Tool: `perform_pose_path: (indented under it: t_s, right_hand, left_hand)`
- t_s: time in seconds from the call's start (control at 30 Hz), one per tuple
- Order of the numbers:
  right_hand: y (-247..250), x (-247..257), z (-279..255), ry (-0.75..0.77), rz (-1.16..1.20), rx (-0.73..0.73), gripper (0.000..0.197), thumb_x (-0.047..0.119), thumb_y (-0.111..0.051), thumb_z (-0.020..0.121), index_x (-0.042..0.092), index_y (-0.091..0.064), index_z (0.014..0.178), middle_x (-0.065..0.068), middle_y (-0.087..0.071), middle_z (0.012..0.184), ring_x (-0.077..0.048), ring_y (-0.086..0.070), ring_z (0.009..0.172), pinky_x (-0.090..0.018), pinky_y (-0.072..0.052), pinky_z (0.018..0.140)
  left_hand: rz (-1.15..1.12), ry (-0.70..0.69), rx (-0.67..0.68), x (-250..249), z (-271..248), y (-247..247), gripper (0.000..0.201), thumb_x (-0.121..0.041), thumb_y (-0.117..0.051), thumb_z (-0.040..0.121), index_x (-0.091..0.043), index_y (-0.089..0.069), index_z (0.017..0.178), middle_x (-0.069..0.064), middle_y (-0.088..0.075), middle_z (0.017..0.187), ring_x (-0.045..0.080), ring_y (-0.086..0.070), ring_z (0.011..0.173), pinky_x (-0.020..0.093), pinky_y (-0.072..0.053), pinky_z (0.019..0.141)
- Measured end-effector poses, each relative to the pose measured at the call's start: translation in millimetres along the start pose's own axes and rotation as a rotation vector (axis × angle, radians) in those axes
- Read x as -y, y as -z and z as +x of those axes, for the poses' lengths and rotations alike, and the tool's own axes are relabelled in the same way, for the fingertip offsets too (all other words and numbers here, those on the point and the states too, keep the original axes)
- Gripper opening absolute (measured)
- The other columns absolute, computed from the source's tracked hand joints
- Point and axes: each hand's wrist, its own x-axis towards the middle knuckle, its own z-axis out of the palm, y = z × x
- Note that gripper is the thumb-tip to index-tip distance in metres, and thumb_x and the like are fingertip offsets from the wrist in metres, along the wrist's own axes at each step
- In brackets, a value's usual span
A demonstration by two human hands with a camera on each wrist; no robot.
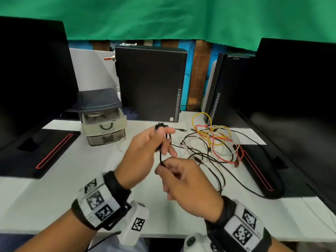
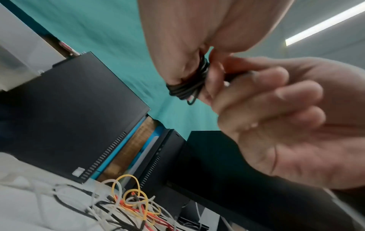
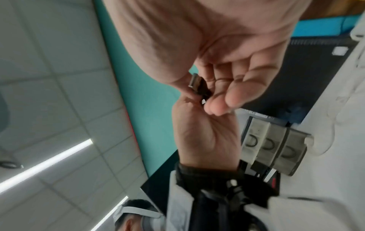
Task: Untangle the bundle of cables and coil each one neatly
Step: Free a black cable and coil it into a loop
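Coil (image 1: 161, 127) of black cable wound on left hand (image 1: 145, 148) fingers, up left of tangle (image 1: 214, 142). Plug (image 3: 198, 85) end pinched in right hand (image 1: 181, 177). Risks: slack pinch drops tail, loops slide off fingers, unwind into tangle.

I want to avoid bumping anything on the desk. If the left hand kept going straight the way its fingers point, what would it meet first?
Probably the upright black computer case behind the desk. The left hand, holding the black cable coil, points that way above the table; depth is unclear.
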Motion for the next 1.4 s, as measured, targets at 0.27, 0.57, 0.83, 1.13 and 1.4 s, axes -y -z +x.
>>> perform_pose_path:
  t_s: [0.27, 0.57, 0.83, 1.13, 1.4]
  right_hand:
    - [11.5, 29.3, -12.3, -0.117, 0.403, 0.183, 0.042, 0.056, -0.048, 0.090, 0.020, -0.070, 0.097, -0.006, -0.065, 0.087, -0.021, -0.063, 0.069, -0.028, -0.048, 0.050]
    - [12.4, 22.8, -15.4, 0.029, 0.121, 0.263, 0.030, 0.042, -0.063, 0.088, 0.023, -0.065, 0.112, 0.012, -0.068, 0.102, -0.007, -0.063, 0.088, -0.023, -0.049, 0.067]
    - [21.4, -4.2, 7.4, 0.252, -0.083, -0.344, 0.024, 0.040, -0.069, 0.091, 0.037, -0.070, 0.115, 0.018, -0.064, 0.114, -0.002, -0.059, 0.113, -0.015, -0.051, 0.068]
    - [10.2, -18.5, 12.4, 0.260, -0.191, -0.308, 0.054, 0.072, -0.037, 0.094, 0.023, -0.055, 0.080, 0.004, -0.071, 0.063, -0.017, -0.069, 0.057, -0.046, -0.056, 0.061]
    - [24.7, -22.0, 25.4, 0.239, -0.129, -0.548, 0.048, 0.049, -0.051, 0.098, 0.024, -0.045, 0.058, 0.012, -0.050, 0.049, -0.005, -0.046, 0.048, -0.017, -0.037, 0.052]
  left_hand:
    - [-0.008, -0.038, -0.025, 10.1, -11.7, -15.4, 0.036, -0.050, -0.050, 0.096, -0.021, -0.070, 0.102, 0.000, -0.057, 0.071, 0.019, -0.053, 0.064, 0.027, -0.045, 0.059]
    - [0.414, -0.115, 0.061, 10.7, -7.0, 3.0, 0.084, -0.073, -0.030, 0.089, 0.000, -0.065, 0.067, -0.006, -0.054, 0.046, 0.003, -0.050, 0.046, 0.019, -0.037, 0.051]
    - [-0.103, 0.318, 0.041, -0.6, 0.2, 2.6, 0.093, -0.078, -0.014, 0.089, -0.001, -0.049, 0.051, 0.002, -0.023, 0.041, 0.019, -0.025, 0.039, 0.031, -0.027, 0.053]
    - [-0.188, 0.387, 0.034, -2.6, -12.5, -24.9, 0.083, -0.070, -0.013, 0.095, -0.004, -0.036, 0.050, 0.008, -0.031, 0.040, 0.018, -0.038, 0.034, 0.027, -0.045, 0.056]
    - [-0.071, 0.234, -0.128, 12.6, -11.7, -28.6, 0.073, -0.058, -0.018, 0.101, -0.011, -0.074, 0.098, 0.016, -0.075, 0.092, 0.029, -0.074, 0.087, 0.038, -0.062, 0.079]
